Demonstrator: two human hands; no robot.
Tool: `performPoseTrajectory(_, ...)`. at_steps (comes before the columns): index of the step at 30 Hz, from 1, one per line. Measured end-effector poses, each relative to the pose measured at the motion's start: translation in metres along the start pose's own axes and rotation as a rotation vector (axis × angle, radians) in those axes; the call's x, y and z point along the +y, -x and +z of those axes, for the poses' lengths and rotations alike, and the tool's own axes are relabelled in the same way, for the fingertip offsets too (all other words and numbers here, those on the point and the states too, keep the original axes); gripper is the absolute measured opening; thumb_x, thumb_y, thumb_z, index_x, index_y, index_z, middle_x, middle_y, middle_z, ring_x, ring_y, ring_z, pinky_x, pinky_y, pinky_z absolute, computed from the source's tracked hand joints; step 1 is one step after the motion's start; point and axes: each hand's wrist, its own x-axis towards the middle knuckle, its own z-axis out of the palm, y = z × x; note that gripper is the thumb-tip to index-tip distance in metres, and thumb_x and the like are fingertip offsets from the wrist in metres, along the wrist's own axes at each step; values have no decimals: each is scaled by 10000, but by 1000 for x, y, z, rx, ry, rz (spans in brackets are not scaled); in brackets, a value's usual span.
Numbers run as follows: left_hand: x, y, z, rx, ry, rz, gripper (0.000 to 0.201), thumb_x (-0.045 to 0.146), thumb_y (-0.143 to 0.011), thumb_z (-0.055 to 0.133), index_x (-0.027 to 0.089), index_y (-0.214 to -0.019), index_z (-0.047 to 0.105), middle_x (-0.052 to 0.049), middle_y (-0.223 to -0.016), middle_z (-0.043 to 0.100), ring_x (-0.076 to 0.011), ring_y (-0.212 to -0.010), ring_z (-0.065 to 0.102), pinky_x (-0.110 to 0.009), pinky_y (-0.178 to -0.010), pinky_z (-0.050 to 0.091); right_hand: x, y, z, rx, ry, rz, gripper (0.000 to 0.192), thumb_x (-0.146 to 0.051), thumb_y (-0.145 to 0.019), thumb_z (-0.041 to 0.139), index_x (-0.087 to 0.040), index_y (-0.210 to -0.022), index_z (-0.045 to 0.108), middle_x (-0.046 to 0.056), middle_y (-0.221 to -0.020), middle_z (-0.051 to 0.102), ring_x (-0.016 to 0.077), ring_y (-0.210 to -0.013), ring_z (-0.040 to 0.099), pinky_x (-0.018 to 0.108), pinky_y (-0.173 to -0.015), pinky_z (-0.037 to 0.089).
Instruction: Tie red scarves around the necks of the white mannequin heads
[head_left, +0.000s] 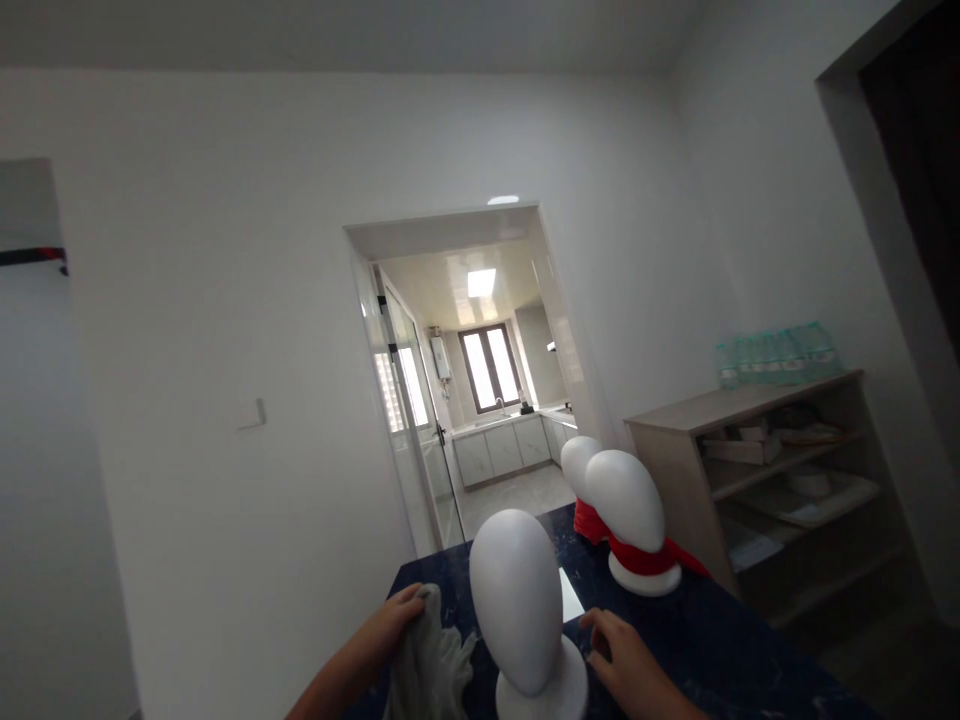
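Left hand [394, 620]: clamped on pale cloth [431, 665]. Right hand [626, 655]: fingers apart, steadying white mannequin head [521, 600] at its base on bench [712, 640]; best kept braced there.

Cloth [431, 660] left of near head form [525, 610]; two forms [626, 510] behind.
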Motion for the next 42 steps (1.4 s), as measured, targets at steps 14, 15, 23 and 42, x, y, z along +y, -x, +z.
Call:
performPoseTrajectory(14, 107, 112, -61, -66, 246, 299, 145, 320, -805, 598, 249, -904, 520, 65, -755, 645, -181, -726, 590, -304, -704, 426, -216, 29, 7, 2, -402, -318, 558, -464, -883, 746, -253, -1392, 657, 124, -1255, 787, 296, -1092, 748, 360, -884, 604)
performPoseTrajectory(15, 114, 117, -57, -97, 258, 308, 165, 303, -790, 597, 250, -927, 520, 64, -775, 657, -182, -738, 598, -304, -710, 433, -230, 25, 18, -74, -454, -251, 704, -462, -826, 798, -251, -1470, 609, 130, -1322, 772, 317, -1152, 734, 374, -913, 598)
performPoseTrajectory(23, 123, 129, -58, -143, 34, 341, 168, 295, -822, 621, 208, -963, 648, 4, -908, 731, -240, -895, 657, -319, -754, 459, -240, -7, 10, -274, -685, -6, 221, -372, -826, 751, -169, -895, 804, -9, -780, 717, 181, -789, 615, 279, -713, 427)
performPoseTrajectory(42, 107, 122, -76, -579, 210, 318, 450, 179, -783, 694, 278, -1212, 784, -7, -1224, 813, -260, -1138, 730, -334, -967, 542, -219, 16, -32, -801, -480, 6, 165, -351, -676, 902, -278, -785, 802, -66, -608, 616, 126, -594, 510, 265, -561, 349)
